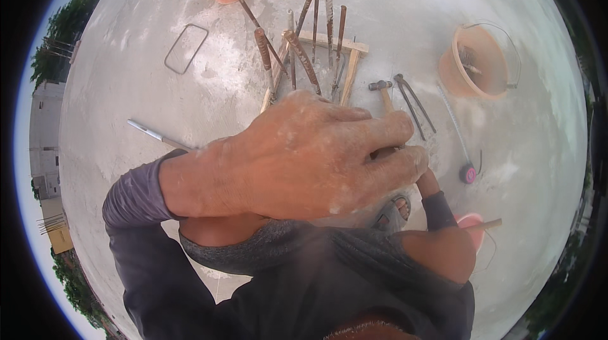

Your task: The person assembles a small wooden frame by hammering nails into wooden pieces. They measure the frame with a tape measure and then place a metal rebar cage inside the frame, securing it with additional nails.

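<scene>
Covering the centre, left hand (pixel 304 156) fingers curled together over the wooden-handled steel hammer (pixel 382 90) handle — grip unclear | right hand hidden, fingers' state untellable | hammer head on grey concrete floor (pixel 158 87) beside dark steel pincers (pixel 411 102) — rusty rebar rods (pixel 304 55) just behind

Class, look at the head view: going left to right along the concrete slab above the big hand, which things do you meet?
Bent wire rectangle → cluster of rusty rebar rods → hammer → pincers → orange bucket.
</scene>
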A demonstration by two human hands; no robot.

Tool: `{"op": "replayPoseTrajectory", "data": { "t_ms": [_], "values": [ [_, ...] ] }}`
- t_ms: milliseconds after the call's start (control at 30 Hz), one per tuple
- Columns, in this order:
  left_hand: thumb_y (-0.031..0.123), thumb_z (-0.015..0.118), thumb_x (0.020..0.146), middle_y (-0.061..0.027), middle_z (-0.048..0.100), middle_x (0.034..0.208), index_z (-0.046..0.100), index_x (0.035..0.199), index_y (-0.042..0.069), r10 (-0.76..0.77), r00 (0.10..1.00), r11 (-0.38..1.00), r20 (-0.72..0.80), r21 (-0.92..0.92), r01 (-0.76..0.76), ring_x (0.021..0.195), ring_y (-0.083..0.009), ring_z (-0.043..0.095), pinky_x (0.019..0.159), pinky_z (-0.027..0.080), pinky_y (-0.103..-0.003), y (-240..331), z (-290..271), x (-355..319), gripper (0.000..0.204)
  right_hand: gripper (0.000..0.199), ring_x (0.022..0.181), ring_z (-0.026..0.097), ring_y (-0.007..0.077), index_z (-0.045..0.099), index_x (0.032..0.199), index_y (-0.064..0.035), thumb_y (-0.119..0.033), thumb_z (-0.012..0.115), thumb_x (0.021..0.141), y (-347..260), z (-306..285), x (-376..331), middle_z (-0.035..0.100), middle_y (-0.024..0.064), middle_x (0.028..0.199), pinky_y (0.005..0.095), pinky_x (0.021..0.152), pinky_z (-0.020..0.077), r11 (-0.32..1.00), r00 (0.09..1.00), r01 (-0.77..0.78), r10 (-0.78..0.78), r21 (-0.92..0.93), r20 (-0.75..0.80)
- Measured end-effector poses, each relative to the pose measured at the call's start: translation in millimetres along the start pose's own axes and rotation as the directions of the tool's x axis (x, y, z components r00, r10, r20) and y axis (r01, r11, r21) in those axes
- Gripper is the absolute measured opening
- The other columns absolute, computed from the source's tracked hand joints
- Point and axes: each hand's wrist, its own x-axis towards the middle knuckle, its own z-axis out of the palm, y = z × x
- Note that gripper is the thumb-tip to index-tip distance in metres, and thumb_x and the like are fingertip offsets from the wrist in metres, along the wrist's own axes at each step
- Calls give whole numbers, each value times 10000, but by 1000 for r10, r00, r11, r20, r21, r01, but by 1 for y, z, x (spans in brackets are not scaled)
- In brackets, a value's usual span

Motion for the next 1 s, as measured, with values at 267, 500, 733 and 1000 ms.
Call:
{"op": "replayPoseTrajectory", "data": {
  "t_ms": [267,500,733,1000],
  "values": [
    [96,804,885,-122,782,1010,690,1264,-13,-869,298,467,-396,-454,758,932,-153,731,873,585,-313,-209,-23,-200,410,382,636,647,212,651,984,36,-299,782,855,-1,-29,-78,640,106,719,390,583,516,677,883,41,-370,-735,-290],
    [199,801,896,-136,769,1046,732,1142,-43,-926,339,340,-165,-754,562,960,-178,728,878,551,-302,-348,119,-246,352,427,810,696,323,672,1032,4,-359,804,849,-78,25,-145,668,173,840,443,729,538,234,999,19,-31,-972,12],
    [202,797,906,-103,769,1035,755,1132,-17,-896,401,389,-189,-769,507,948,-162,705,853,542,-305,-389,165,-229,317,554,908,717,367,660,1216,-18,-439,792,882,-50,153,-115,718,214,1017,439,792,559,448,992,46,86,-893,95],
    [199,782,911,-110,780,1054,775,1125,13,-906,387,379,-169,-728,571,968,-169,715,860,543,-334,-398,186,-237,283,597,726,657,170,530,1350,69,-266,785,927,-49,295,-71,678,102,912,350,669,559,828,944,293,-329,-478,9]
  ]
}}
